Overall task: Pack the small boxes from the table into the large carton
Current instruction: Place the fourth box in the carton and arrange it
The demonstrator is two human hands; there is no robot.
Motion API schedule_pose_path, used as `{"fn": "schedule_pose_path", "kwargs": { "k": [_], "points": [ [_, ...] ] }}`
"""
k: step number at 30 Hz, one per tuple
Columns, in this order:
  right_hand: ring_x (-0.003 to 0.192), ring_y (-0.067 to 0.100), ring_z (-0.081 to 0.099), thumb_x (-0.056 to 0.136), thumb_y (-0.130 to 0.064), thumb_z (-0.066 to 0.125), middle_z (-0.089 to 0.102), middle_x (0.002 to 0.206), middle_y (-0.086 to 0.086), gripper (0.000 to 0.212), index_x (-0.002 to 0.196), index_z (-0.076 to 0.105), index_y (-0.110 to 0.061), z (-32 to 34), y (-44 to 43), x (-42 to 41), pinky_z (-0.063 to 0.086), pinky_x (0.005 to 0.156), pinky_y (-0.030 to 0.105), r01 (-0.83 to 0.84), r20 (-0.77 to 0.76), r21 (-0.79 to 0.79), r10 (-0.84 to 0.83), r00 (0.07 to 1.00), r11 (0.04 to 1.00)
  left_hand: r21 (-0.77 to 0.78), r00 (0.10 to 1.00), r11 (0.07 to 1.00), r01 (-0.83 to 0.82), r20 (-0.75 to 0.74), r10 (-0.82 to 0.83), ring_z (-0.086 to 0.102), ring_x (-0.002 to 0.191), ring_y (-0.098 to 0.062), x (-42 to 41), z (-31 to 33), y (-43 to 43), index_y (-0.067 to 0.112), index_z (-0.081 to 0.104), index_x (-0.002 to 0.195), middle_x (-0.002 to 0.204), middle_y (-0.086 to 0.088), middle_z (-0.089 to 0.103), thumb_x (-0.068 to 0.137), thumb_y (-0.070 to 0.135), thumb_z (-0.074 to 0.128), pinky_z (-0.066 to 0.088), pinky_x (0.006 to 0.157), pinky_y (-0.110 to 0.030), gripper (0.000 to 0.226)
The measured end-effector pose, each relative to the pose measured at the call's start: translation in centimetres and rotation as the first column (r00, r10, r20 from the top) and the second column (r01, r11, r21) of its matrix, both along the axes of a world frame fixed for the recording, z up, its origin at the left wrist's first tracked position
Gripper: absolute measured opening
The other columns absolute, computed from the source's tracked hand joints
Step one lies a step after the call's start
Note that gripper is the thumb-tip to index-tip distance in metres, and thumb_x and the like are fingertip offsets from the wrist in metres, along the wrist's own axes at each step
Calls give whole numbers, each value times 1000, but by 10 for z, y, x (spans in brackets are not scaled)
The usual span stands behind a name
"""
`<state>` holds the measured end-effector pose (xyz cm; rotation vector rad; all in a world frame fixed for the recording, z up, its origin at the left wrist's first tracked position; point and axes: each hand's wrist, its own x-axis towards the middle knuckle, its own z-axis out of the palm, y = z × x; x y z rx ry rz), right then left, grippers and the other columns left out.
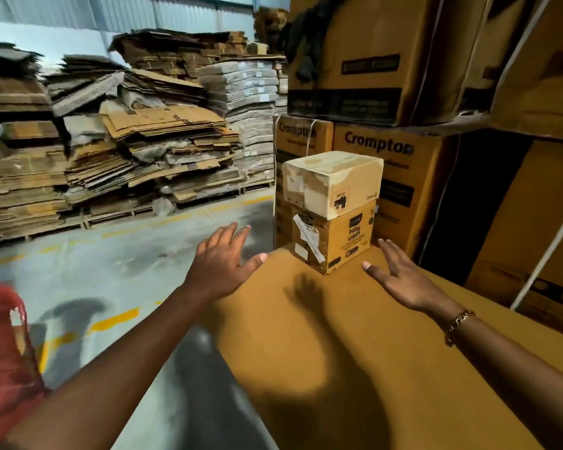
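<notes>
Two small boxes are stacked at the far corner of the cardboard-covered table (355,352). The pale upper box (332,181) rests on a brown "baby wash" box (333,240). My left hand (223,263) hovers open to the left of the stack, fingers spread, touching nothing. To the right of the stack, my right hand (395,276) is open too, just above the table, with a bracelet on its wrist. No open large carton shows in this view.
Big "Crompton" cartons (384,177) are piled behind and to the right of the table. Heaps of flattened cardboard (137,138) line the far side of the grey floor (111,264). A red plastic crate (4,345) is at the lower left.
</notes>
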<state>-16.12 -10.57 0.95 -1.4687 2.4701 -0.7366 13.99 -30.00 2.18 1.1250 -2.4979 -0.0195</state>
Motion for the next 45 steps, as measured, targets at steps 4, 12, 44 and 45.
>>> {"fn": "schedule_pose_path", "kwargs": {
  "k": [4, 12, 44, 45],
  "points": [
    [155, 21, 5, 96, -68, 36, -3, 169, -5, 81, 161, 2, -30, 5, -49, -18, 14, 122, 44, 92, 51, -46, -90, 995, 995, 97, 997, 992, 81, -12, -80, 13, 152, -24, -43, -3, -67, 31, 23, 156, 166, -1, 15, 83, 80, 23, 16, 118, -50, 88],
    [154, 23, 12, 95, -70, 40, 5, 169, -4, 84, 161, 8, -30, 16, -143, -61, 16, 121, 47, 206, 285, -111, -167, 944, 972, 245, 986, 956, 158, -91, -140, 21, 149, -28, -115, 3, -178, 32, 30, 153, 164, -2, 22, 92, 74, 33, 21, 119, -54, 75],
    [143, 32, 35, 95, -70, 37, 43, 153, 9, 59, 142, 46, -37, 46, -386, -88, 20, 115, 58, 781, 842, -130, -348, 412, 611, 864, 865, 41, 501, -498, -64, 59, 113, -38, -358, 20, -459, 29, 65, 116, 120, -9, 70, 80, 63, 57, 33, 102, -68, 50],
    [139, 33, 38, 94, -71, 39, 48, 146, 8, 50, 130, 52, -40, 45, -386, -88, 22, 113, 59, 788, 862, -121, -330, 385, 604, 865, 865, 24, 500, -498, -66, 59, 113, -39, -357, 21, -458, 29, 66, 116, 120, -11, 70, 80, 64, 56, 32, 101, -71, 51]
  ]
}}
